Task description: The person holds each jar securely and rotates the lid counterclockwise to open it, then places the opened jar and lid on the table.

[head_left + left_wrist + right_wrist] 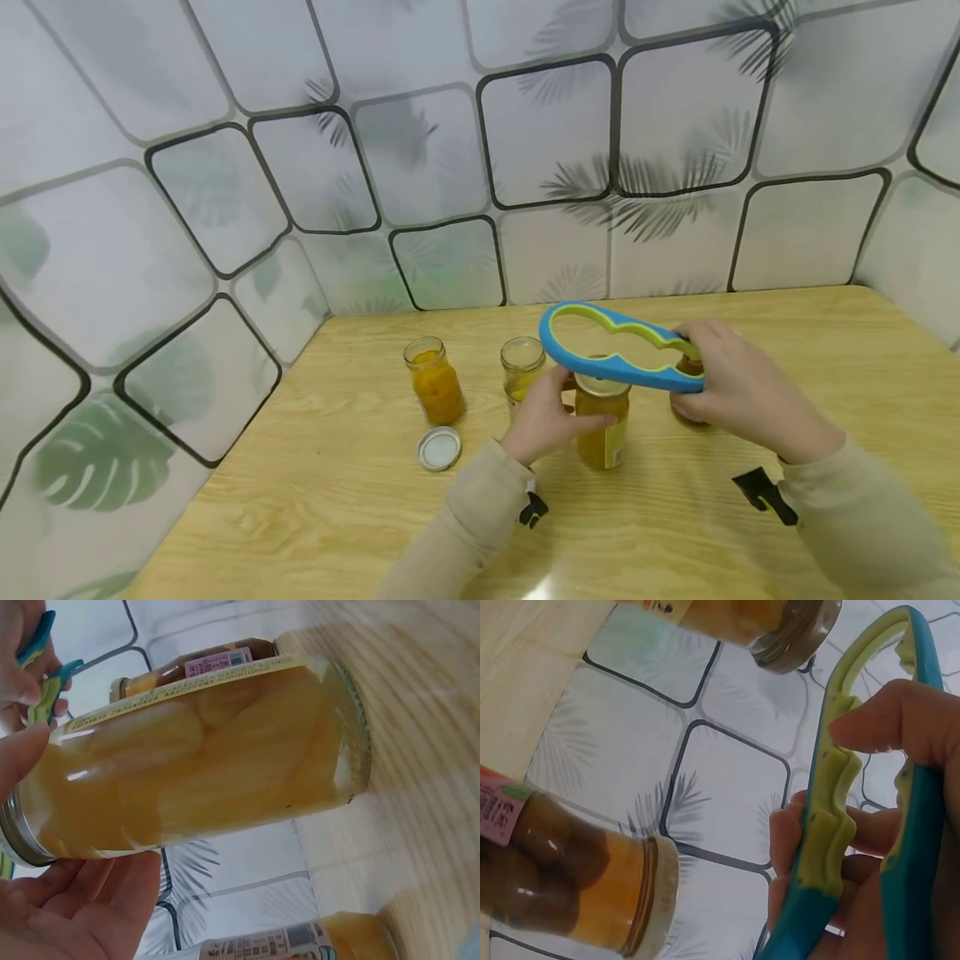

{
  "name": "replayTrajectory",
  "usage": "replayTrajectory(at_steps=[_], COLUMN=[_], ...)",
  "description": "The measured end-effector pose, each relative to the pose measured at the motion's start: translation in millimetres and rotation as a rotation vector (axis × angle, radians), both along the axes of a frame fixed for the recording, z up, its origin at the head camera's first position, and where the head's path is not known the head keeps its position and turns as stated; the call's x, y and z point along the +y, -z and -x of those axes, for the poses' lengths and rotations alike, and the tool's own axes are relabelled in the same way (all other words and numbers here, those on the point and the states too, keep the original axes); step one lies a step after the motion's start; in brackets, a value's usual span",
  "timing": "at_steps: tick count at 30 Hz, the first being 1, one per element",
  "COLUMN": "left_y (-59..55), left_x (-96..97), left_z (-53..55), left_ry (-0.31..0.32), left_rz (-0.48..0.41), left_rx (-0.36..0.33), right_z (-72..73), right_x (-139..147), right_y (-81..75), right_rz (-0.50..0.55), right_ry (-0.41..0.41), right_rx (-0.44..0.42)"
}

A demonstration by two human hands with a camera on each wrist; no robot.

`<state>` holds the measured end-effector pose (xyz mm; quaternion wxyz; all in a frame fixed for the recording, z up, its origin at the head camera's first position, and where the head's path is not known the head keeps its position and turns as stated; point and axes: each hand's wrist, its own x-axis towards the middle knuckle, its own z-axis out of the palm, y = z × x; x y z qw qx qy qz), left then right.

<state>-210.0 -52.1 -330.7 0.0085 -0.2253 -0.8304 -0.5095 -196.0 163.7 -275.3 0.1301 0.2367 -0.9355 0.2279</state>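
Observation:
My left hand point(538, 425) holds a lidded glass jar point(602, 447) of yellow fruit near its top, thumb in front and fingers behind. The jar stands upright on the table, and in the left wrist view its pale fruit pieces point(202, 757) fill the glass. My right hand point(753, 404) grips one end of a blue and lime-green jar opener point(637, 372) with scalloped inner edges. The opener's loop extends left over the jar's lid point(600, 386), overlapping it in the head view. In the right wrist view, the thumb lies across the opener's green inner edge point(829, 799).
Left of the held jar stand two lidless jars, one of orange fruit point(437, 390) and one point(522, 356) partly behind my left hand. A loose lid point(439, 448) lies on the wooden table point(337, 500). A jar of dark fruit point(562, 870) stands behind my right hand.

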Motion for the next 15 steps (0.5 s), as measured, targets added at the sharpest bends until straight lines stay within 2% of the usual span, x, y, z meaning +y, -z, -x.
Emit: replayTrajectory(at_steps=[3, 8, 11, 15], left_y=[0.2, 4.3, 9.8, 17.6], left_x=[-1.9, 0.2, 4.4, 8.9], left_z=[-2.7, -2.9, -2.0, -1.7], left_ry=[0.02, 0.071, 0.064, 0.044], left_rz=[0.008, -0.032, -0.063, -0.12], left_rx=[-0.004, -0.031, -0.069, -0.076], right_z=[-4.4, -7.4, -7.4, -6.1], right_x=[5, 12, 14, 10], right_y=[1.5, 5.3, 7.3, 9.8], right_rz=[-0.016, -0.037, -0.049, -0.073], right_ry=[-0.02, -0.047, -0.044, -0.05], right_rx=[0.027, 0.043, 0.048, 0.101])
